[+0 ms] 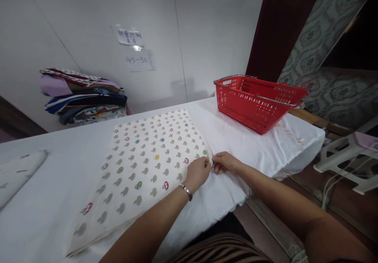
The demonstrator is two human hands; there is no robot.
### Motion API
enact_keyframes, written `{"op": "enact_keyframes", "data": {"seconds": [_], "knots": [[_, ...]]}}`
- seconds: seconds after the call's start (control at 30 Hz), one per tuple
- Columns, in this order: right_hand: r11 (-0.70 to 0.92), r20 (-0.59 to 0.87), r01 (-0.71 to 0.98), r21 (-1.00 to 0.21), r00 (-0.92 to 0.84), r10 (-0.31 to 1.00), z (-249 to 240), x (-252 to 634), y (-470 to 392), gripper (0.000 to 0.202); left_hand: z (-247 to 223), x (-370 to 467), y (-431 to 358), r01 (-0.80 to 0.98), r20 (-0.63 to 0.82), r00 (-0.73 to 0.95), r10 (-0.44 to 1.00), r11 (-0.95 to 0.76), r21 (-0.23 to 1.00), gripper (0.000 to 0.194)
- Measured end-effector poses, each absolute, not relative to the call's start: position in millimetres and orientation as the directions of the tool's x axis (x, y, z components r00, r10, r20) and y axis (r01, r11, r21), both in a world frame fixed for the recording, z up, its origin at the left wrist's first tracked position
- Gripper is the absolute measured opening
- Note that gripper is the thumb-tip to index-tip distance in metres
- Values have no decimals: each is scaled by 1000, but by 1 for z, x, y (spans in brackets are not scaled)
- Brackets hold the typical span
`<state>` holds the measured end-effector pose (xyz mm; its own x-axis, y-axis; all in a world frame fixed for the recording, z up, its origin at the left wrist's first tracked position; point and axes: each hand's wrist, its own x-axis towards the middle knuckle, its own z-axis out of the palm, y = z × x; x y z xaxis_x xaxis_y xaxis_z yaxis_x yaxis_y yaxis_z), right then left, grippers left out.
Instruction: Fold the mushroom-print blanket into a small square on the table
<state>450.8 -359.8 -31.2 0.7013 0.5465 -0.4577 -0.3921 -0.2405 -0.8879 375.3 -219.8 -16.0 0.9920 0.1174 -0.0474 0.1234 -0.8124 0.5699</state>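
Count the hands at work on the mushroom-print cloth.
2: the left hand and, just beside it, the right hand, both pinching the right edge of the mushroom-print cloth. Neither is hidden.

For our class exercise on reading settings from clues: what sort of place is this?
Probably an indoor workspace for handling fabric, though whether home or workshop I cannot tell: a white-covered table, a folded mushroom-print cloth on it, and piled textiles near the wall.
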Motion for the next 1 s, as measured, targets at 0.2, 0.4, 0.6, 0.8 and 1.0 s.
{"op": "enact_keyframes", "data": {"seconds": [0.2,0.4,0.6,0.8,1.0], "knots": [[-269,-446,-357,-895,696,562,-34,449,-359,16,-23,369,-224,38,42,997,68,-863,503,18],[-308,-429,-300,-903,687,586,-40,451,-359,17,-27,367,-228,12,8,1000,17,-918,397,18],[-411,-467,-251,-876,650,600,-43,469,-357,28,-22,369,-230,50,-31,999,41,-919,392,21],[-440,-464,-226,-869,682,566,-39,491,-341,29,-23,373,-229,40,-57,998,20,-920,390,25],[-431,-423,-191,-882,725,544,-30,515,-324,24,-21,378,-228,38,-123,992,-12,-918,394,26]]}}
